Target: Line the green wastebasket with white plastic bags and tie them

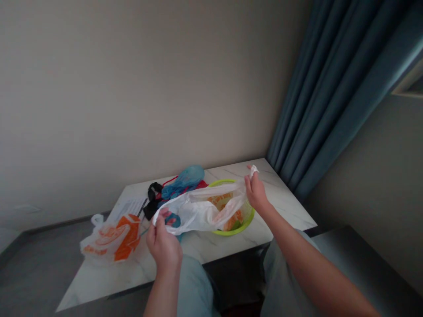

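A thin white plastic bag [201, 212] is stretched sideways between my two hands above the table. My left hand [164, 241] is closed on its left end, with fingertips showing through the film. At the other end my right hand [257, 193] grips the bag, and a crumpled white tip sticks out above the fist. Partly behind the bag sits a lime-green basket [248, 220]. Orange-and-white plastic [235, 219] lies in the basket, half covered by the stretched bag.
A white and orange plastic bag [114, 237] lies at the table's left. Behind my left hand are a blue plastic bag [188, 178], black items [153, 193] and a printed sheet [127, 209]. The marble-look table [287, 211] meets the wall, with a blue curtain [317, 101] at right.
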`<state>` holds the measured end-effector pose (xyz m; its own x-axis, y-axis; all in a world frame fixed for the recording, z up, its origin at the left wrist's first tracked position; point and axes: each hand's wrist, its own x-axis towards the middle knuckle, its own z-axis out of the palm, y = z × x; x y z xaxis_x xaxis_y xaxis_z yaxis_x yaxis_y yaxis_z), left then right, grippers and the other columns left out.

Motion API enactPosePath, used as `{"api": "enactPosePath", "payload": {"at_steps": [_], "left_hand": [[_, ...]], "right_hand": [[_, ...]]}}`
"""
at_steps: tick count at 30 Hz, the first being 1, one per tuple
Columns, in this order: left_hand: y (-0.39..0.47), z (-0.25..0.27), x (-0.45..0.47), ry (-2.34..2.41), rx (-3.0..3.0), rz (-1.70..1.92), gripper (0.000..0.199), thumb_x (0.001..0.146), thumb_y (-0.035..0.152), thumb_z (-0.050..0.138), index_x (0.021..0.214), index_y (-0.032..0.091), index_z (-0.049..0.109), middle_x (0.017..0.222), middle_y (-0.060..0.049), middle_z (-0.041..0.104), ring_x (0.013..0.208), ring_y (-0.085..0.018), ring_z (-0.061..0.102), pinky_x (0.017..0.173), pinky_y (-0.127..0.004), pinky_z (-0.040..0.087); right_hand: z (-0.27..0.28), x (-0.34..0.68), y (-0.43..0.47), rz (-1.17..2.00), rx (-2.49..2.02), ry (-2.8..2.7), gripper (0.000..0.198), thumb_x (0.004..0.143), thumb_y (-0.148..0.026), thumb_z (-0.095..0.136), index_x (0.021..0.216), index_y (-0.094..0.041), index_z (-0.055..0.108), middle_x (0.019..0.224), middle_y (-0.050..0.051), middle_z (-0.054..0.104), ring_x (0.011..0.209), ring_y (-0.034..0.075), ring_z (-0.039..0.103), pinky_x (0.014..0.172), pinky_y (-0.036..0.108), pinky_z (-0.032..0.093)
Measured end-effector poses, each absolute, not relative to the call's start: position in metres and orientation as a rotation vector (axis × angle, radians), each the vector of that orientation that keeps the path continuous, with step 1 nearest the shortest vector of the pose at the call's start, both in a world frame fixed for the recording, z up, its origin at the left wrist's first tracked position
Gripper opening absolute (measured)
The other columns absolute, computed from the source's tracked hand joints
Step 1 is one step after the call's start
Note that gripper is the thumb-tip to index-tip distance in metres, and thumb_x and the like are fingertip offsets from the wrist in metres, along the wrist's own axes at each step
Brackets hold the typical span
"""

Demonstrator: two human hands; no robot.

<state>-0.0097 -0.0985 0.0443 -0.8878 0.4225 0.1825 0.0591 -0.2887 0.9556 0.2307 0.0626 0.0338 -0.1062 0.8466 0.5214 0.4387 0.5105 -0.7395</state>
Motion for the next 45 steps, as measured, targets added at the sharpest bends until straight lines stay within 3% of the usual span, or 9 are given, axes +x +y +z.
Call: {"api": "enactPosePath", "payload": {"at_steps": [5, 10, 14, 19, 22, 25, 31, 35, 45], "left_hand": [[-0.099, 0.056, 0.005, 1.522, 0.971, 2.279, 0.027, 0.093, 0.035, 0.051, 0.105, 0.019, 0.069, 0.139, -0.007, 0.056, 0.129, -0.023, 0.051, 0.11, -0.036, 0.039], [-0.088, 0.061, 0.018, 1.544, 1.694, 1.759, 0.033, 0.099, 0.034, 0.041, 0.126, 0.023, 0.057, 0.133, -0.009, 0.059, 0.128, -0.026, 0.051, 0.112, -0.046, 0.035], [-0.07, 0.05, 0.023, 1.781, 2.098, 1.278, 0.035, 0.097, 0.032, 0.048, 0.131, 0.025, 0.052, 0.125, -0.009, 0.062, 0.122, -0.026, 0.052, 0.111, -0.051, 0.033], [-0.064, 0.026, 0.013, 1.925, 2.03, 1.449, 0.047, 0.094, 0.033, 0.053, 0.138, 0.019, 0.042, 0.138, -0.015, 0.049, 0.132, -0.028, 0.043, 0.114, -0.051, 0.033], [-0.066, 0.014, -0.001, 1.944, 2.047, 1.462, 0.05, 0.092, 0.034, 0.056, 0.138, 0.018, 0.042, 0.143, -0.016, 0.045, 0.135, -0.029, 0.041, 0.115, -0.052, 0.031], [-0.064, 0.009, -0.012, 1.958, 2.125, 1.328, 0.032, 0.093, 0.036, 0.054, 0.12, 0.02, 0.056, 0.139, -0.014, 0.049, 0.133, -0.03, 0.042, 0.113, -0.053, 0.032], [-0.052, 0.015, 0.006, 1.833, 2.053, 1.248, 0.026, 0.1, 0.033, 0.035, 0.096, 0.021, 0.058, 0.096, -0.008, 0.065, 0.096, -0.024, 0.06, 0.089, -0.041, 0.048], [-0.041, 0.023, 0.04, 1.749, 2.059, 1.308, 0.023, 0.1, 0.032, 0.035, 0.094, 0.021, 0.055, 0.089, -0.006, 0.062, 0.087, -0.022, 0.06, 0.08, -0.037, 0.049], [-0.024, 0.035, 0.081, 1.725, 1.985, 1.564, 0.019, 0.097, 0.022, 0.046, 0.107, 0.025, 0.062, 0.111, -0.008, 0.047, 0.106, -0.022, 0.055, 0.097, -0.04, 0.049]], "right_hand": [[0.036, 0.228, 0.06, 0.46, -1.024, -1.832, 0.037, 0.103, -0.036, 0.029, 0.095, -0.02, 0.061, 0.088, 0.008, 0.063, 0.084, 0.023, 0.059, 0.079, 0.035, 0.045], [0.037, 0.221, 0.052, 0.507, -0.929, -1.922, 0.031, 0.102, -0.033, 0.034, 0.082, -0.021, 0.055, 0.086, 0.007, 0.062, 0.085, 0.022, 0.057, 0.078, 0.033, 0.043], [0.031, 0.215, 0.047, 0.716, -0.984, -1.942, 0.017, 0.101, -0.029, 0.035, 0.097, -0.022, 0.05, 0.07, -0.001, 0.057, 0.063, 0.017, 0.054, 0.065, 0.028, 0.039], [0.02, 0.212, 0.05, 0.863, -1.008, -1.788, 0.027, 0.098, -0.029, 0.039, 0.123, -0.019, 0.036, 0.068, -0.004, 0.054, 0.056, 0.015, 0.05, 0.057, 0.025, 0.036], [0.024, 0.212, 0.052, 0.868, -0.988, -1.781, 0.017, 0.098, -0.033, 0.04, 0.104, -0.019, 0.049, 0.069, -0.002, 0.058, 0.061, 0.015, 0.053, 0.062, 0.026, 0.038], [0.031, 0.211, 0.051, 0.907, -0.977, -1.792, 0.031, 0.098, -0.037, 0.041, 0.073, -0.02, 0.05, 0.064, -0.001, 0.056, 0.06, 0.014, 0.05, 0.061, 0.025, 0.036], [0.03, 0.204, 0.047, 1.054, -0.957, -1.716, 0.034, 0.096, -0.041, 0.048, 0.069, -0.021, 0.051, 0.056, -0.004, 0.046, 0.051, 0.012, 0.041, 0.052, 0.025, 0.029], [0.026, 0.195, 0.042, 1.079, -0.864, -1.769, 0.031, 0.096, -0.039, 0.048, 0.074, -0.019, 0.058, 0.064, -0.002, 0.054, 0.06, 0.013, 0.048, 0.059, 0.025, 0.036], [0.04, 0.199, 0.031, 1.44, -0.586, -1.666, 0.022, 0.092, -0.028, 0.049, 0.095, -0.019, 0.069, 0.093, 0.003, 0.07, 0.093, 0.019, 0.063, 0.087, 0.031, 0.048]]}}
